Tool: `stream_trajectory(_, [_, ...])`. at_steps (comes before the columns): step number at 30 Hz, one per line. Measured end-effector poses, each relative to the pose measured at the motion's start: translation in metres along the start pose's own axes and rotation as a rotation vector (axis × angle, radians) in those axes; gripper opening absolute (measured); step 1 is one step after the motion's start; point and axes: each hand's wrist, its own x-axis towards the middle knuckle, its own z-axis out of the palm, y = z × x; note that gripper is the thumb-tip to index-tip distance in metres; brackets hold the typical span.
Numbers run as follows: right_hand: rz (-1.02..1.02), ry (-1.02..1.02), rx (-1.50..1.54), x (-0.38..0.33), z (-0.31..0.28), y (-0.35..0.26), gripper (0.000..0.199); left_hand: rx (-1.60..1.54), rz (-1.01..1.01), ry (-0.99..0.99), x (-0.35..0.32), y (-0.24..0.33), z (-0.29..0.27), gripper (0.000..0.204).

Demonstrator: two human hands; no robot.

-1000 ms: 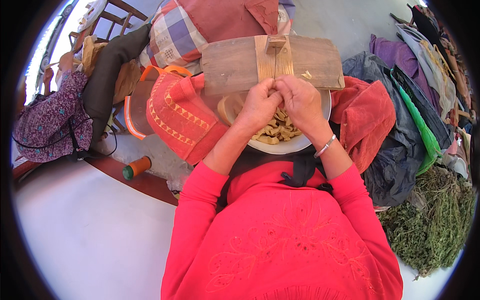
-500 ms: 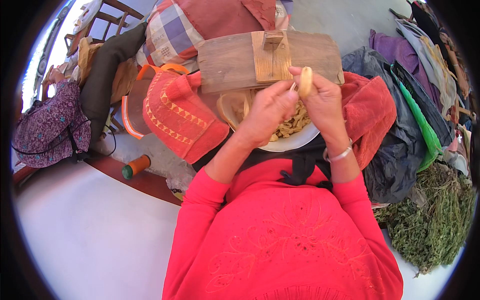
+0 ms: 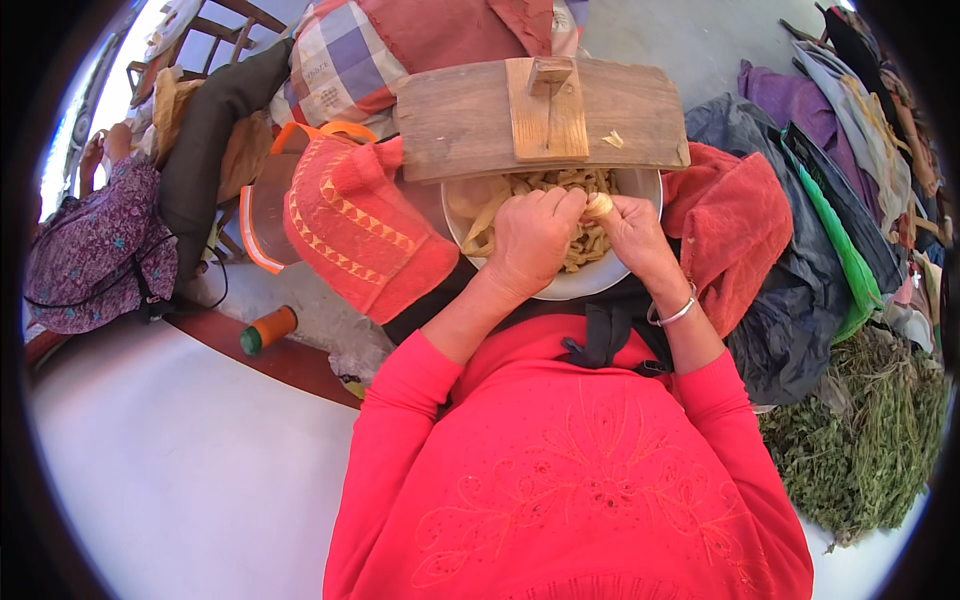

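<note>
My left hand (image 3: 532, 232) and my right hand (image 3: 635, 238) meet above a white bowl (image 3: 592, 284) in my lap. Both have their fingers pinched on a pale yellow, curled strip (image 3: 599, 206), which shows between the thumbs. The fingers cover part of it. Inside the bowl lie many similar yellowish strips (image 3: 590, 248), partly hidden by my hands. A wooden board (image 3: 450, 125) with a nailed crosspiece (image 3: 548, 130) extends across the bowl's far side. On the board, right of the crosspiece, rests a small pale scrap (image 3: 613, 139).
Red cloths (image 3: 365, 240) cover both knees. A green-and-orange spool (image 3: 268, 330) lies on the left. Dark plastic bags (image 3: 770, 320) and a heap of dried green plants (image 3: 850, 450) are at the right. Another person's patterned sleeve (image 3: 105, 250) shows at far left.
Both hands have come down from the board's near edge to over the bowl. The looped strip, earlier held up in the right hand, is now between both hands. A pale scrap now shows on the board.
</note>
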Motion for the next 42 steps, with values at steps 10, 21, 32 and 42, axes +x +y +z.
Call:
stream_trajectory(10, [0.176,-0.353,1.000,-0.012,0.015,-0.006,0.017,-0.295,0.078,0.226,-0.016,-0.002,0.005,0.026])
stream_trajectory(21, [-0.522,0.348,0.020,-0.016,0.020,-0.049,0.005,-1.082,-0.639,-0.037,0.010,-0.001,0.007,0.018])
stream_trajectory(32, [-0.365,0.289,0.325,0.003,-0.025,-0.046,0.042,-0.113,-0.053,0.014,-0.026,-0.007,-0.030,0.007])
stream_trajectory(42, [-0.020,-0.326,0.258,0.020,-0.038,-0.059,0.010,-0.615,-0.290,-0.217,0.010,-0.025,-0.035,0.012])
